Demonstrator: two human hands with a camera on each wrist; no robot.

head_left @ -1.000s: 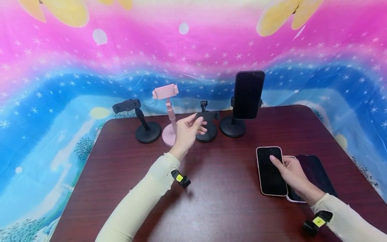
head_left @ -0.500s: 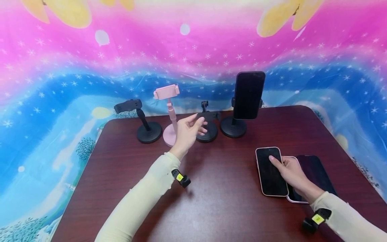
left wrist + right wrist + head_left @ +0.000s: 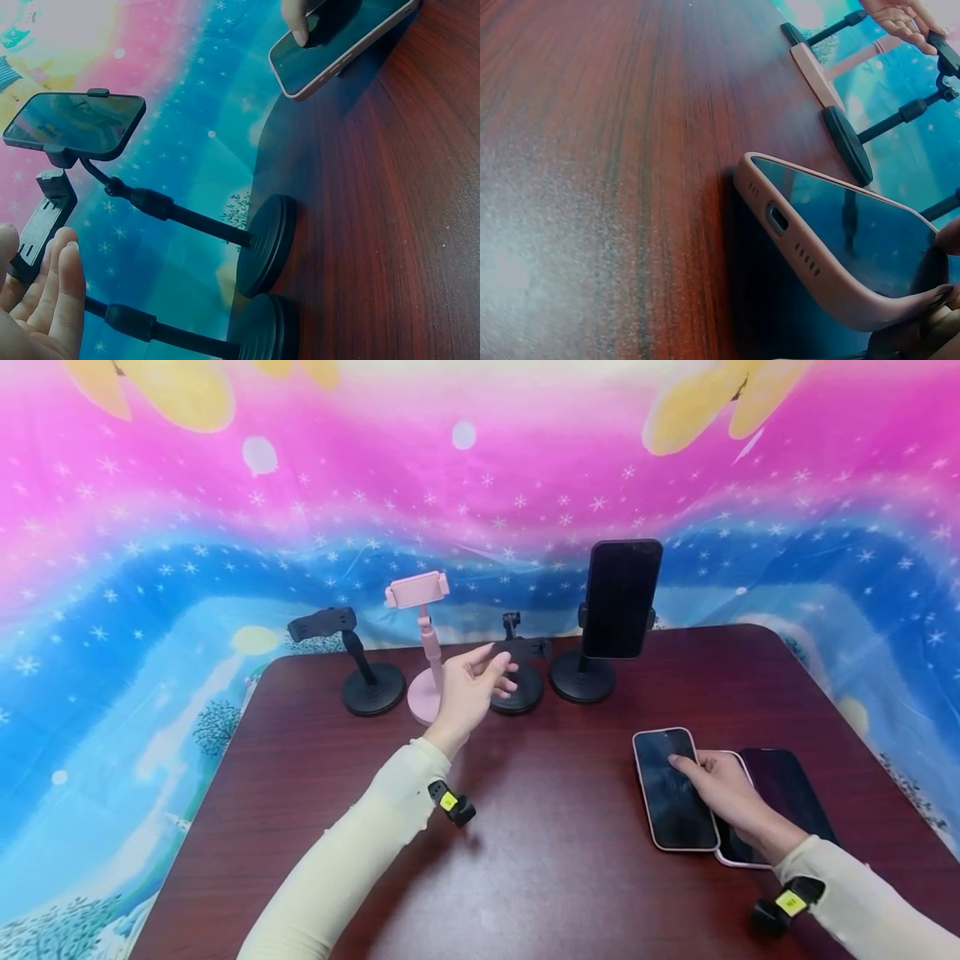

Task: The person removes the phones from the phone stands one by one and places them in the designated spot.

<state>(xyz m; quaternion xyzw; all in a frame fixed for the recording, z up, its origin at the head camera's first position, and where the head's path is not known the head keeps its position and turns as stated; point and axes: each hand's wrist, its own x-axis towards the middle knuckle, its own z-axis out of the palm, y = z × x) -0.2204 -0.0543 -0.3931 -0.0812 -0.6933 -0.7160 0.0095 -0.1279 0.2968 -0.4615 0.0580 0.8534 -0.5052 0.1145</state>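
My left hand (image 3: 467, 695) pinches the left end of the black clamp (image 3: 531, 648) on a phone stand, whose round base (image 3: 519, 693) rests on the table. In the left wrist view this clamp (image 3: 46, 225) lies tilted between thumb and fingers, with nothing in it. At the right, my right hand (image 3: 723, 783) grips a phone in a pink case (image 3: 675, 814), thumb on the dark screen. The right wrist view shows the phone's port end (image 3: 778, 219), raised off the table and tilted. Fingers under the phone are mostly hidden.
A white-rimmed phone (image 3: 738, 853) and a black phone (image 3: 787, 793) lie beneath and beside my right hand. A black stand holding an upright phone (image 3: 624, 600) stands right of the gripped one. Leftward are a pink stand (image 3: 417, 589) and another black stand (image 3: 373, 688). A printed cloth (image 3: 480, 485) hangs behind.
The phone in my right hand tilts slightly, and its screen now catches a reflection. My left hand keeps its hold on the clamp. The head view shifts a little.
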